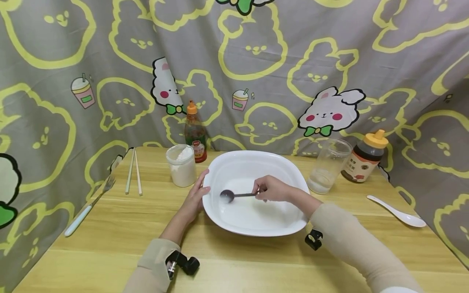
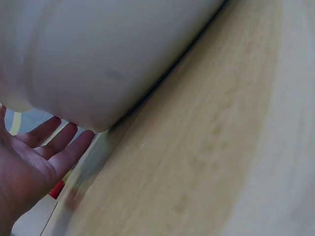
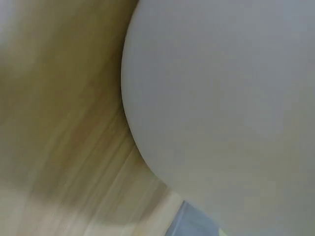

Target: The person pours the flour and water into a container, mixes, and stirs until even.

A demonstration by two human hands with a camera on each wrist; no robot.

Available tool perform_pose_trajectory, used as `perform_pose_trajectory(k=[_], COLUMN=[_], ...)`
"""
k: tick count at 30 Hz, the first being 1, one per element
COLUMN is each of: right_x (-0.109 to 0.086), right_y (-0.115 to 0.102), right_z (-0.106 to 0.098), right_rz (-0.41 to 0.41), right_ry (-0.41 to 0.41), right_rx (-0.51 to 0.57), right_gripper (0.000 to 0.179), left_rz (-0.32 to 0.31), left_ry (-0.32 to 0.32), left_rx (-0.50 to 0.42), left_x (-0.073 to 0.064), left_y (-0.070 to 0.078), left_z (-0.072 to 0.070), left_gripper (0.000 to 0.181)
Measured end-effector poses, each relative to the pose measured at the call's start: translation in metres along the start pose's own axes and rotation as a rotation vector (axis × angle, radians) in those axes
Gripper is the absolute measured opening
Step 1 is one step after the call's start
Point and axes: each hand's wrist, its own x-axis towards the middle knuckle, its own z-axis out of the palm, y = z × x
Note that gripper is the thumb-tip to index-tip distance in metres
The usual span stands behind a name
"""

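A wide white basin (image 1: pixel 253 223) stands on the table in front of me. My left hand (image 1: pixel 193 202) grips its left rim, the thumb over the edge. In the left wrist view, the fingers (image 2: pixel 66 140) lie along the basin's outer wall (image 2: pixel 108 59). Inside the basin, my right hand (image 1: pixel 272 188) pinches the handle of a dark spoon (image 1: pixel 228 196). The spoon's bowl points left, low over the basin's floor, with something whitish at it. Only the basin's outside (image 3: pixel 211 108) and the tabletop show in the right wrist view; the hand is hidden there.
Left of the basin are a jar of white powder (image 1: pixel 182 169), sauce bottles (image 1: pixel 194 130), chopsticks (image 1: pixel 138 173) and a fork (image 1: pixel 89 207). On the right stand a clear cup (image 1: pixel 327 167) with some liquid, a yellow-capped bottle (image 1: pixel 364 158) and a white spoon (image 1: pixel 397 211). A patterned curtain (image 1: pixel 256 81) hangs behind.
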Motion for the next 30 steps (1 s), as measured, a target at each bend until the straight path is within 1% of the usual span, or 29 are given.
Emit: perform_pose_trajectory(k=[2,4,8,11,14,16,18,21,24,25,27,28,30], right_x=[-0.007,-0.016,-0.036,-0.05,-0.061,-0.066,-0.07,-0.07,-0.064,-0.06,-0.052,-0.048,-0.041], right_y=[-0.002,-0.003,-0.004,-0.007,-0.011,-0.015,-0.018,-0.021,-0.017,-0.014,-0.007,-0.003,0.005], right_z=[0.0,-0.003,-0.018,-0.033,-0.05,-0.06,-0.068,-0.078,-0.079,-0.078,-0.073,-0.07,-0.062], right_rz=[-0.007,-0.01,-0.005,0.018,0.06,0.098,0.129,0.147,0.146,0.138,0.132,0.132,0.138], right_ry=[-0.067,-0.13,-0.234,-0.271,-0.281,-0.269,-0.234,-0.148,-0.053,-0.025,0.029,0.05,0.084], right_rx=[0.025,0.029,0.005,-0.029,-0.114,-0.199,-0.308,-0.457,-0.543,-0.544,-0.506,-0.467,-0.356], right_gripper=[0.006,0.006,0.006,0.007,0.01,0.015,0.019,0.023,0.02,0.019,0.016,0.014,0.012], left_rz=[0.001,-0.003,-0.019,-0.029,-0.032,-0.031,-0.026,-0.019,-0.014,-0.013,-0.011,-0.012,-0.015], left_ry=[0.0,0.002,0.01,0.014,0.014,0.009,0.002,-0.01,-0.014,-0.014,-0.012,-0.012,-0.01], left_rx=[0.001,0.004,0.004,0.013,0.016,0.016,0.011,0.003,-0.002,-0.004,-0.003,-0.004,-0.001], left_x=[0.0,0.0,0.0,0.0,0.001,0.0,0.0,0.0,0.0,0.0,0.0,0.0,0.0], left_y=[0.0,0.001,0.002,0.001,0.001,0.001,0.001,0.001,0.002,0.002,0.002,0.001,0.001], left_z=[0.0,0.001,0.001,0.001,0.0,0.0,-0.001,-0.001,0.0,0.0,0.0,0.0,-0.001], left_gripper=[0.055,0.055,0.055,0.055,0.054,0.054,0.054,0.054,0.054,0.054,0.054,0.054,0.054])
